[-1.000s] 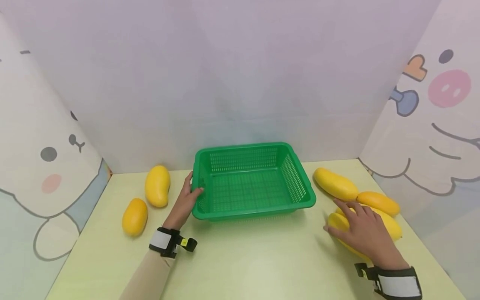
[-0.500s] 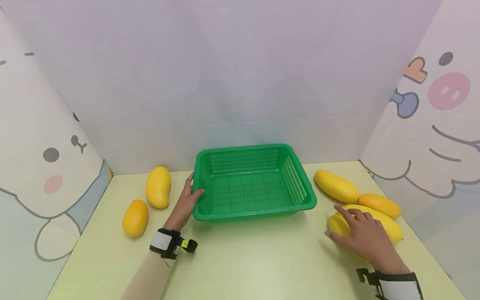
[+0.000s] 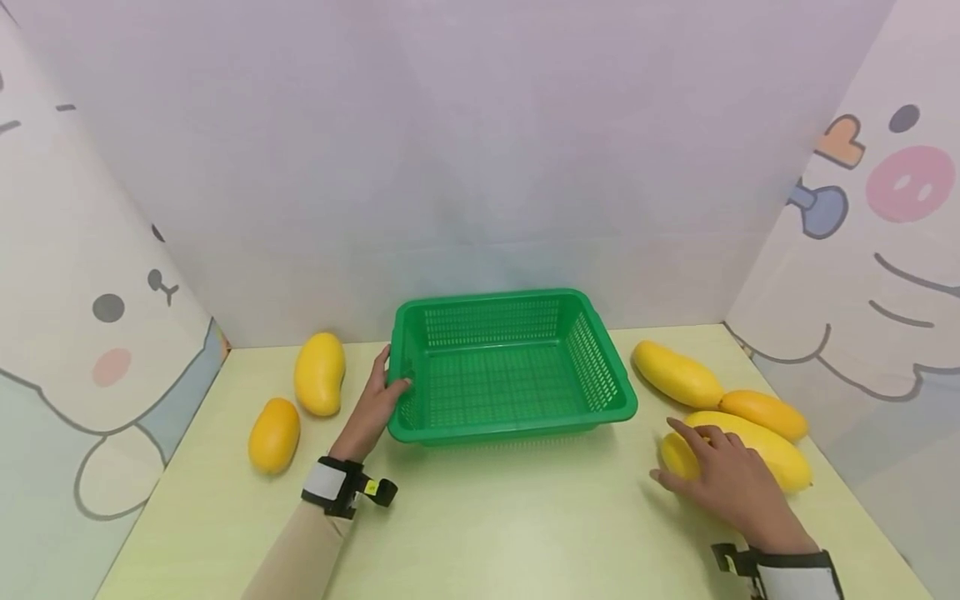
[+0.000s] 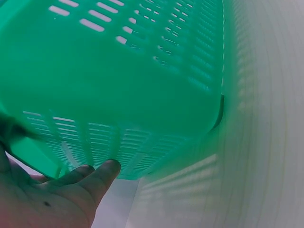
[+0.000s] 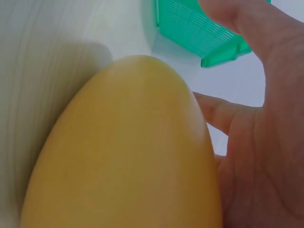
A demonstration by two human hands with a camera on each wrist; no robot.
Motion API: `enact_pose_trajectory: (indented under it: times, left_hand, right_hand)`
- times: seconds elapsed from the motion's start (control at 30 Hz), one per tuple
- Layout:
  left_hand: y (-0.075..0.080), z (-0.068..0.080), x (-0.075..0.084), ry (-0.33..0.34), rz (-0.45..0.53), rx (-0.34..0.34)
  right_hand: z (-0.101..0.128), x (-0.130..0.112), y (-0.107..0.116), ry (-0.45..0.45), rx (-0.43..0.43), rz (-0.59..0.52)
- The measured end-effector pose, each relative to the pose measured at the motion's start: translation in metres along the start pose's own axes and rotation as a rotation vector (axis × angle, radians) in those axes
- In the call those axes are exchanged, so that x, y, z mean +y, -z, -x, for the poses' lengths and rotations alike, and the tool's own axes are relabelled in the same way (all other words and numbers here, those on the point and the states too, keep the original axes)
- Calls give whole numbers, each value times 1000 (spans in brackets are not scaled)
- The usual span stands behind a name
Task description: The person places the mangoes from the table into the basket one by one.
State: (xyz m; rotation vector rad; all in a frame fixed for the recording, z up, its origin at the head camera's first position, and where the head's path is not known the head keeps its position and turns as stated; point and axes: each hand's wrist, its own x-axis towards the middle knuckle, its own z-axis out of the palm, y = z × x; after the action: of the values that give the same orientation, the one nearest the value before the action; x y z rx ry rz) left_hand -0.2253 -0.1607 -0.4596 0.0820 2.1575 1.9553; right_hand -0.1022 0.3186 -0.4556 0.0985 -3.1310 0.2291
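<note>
While the green basket (image 3: 510,367) is sitting mid-surface as the landmark, the left hand (image 3: 372,408) is gripping its left rim, thumb hooked over the edge. Right of the basket, the big mango (image 3: 757,442) is lying with its long axis running away to the right — its blunt near end is pointing toward the basket. The right hand (image 3: 727,483) is curling over that near end, fingers wrapping it — clearly the nearer hand.
</note>
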Motion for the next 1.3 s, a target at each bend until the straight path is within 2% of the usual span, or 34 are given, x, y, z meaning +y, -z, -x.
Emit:
enact_pose_trajectory:
  times: [0.13,0.33,0.4,0.73,1.3]
  left_hand:
    - [-1,1,4,15,1,-5]
    - [-5,11,23,37,7,-17]
    - [-5,13,24,37,7,-18]
    - [-1,0,-1,2,4,2]
    - [-1,-1,0,-7,20,0]
  right_hand:
    - [1,1,-1,-2,-11,3]
    - [3,2,-6,21,8,17]
    - [3,2,-6,26,8,24]
    - [2,1,-10,28,2,50]
    - [2,-1,-8,58,9,57]
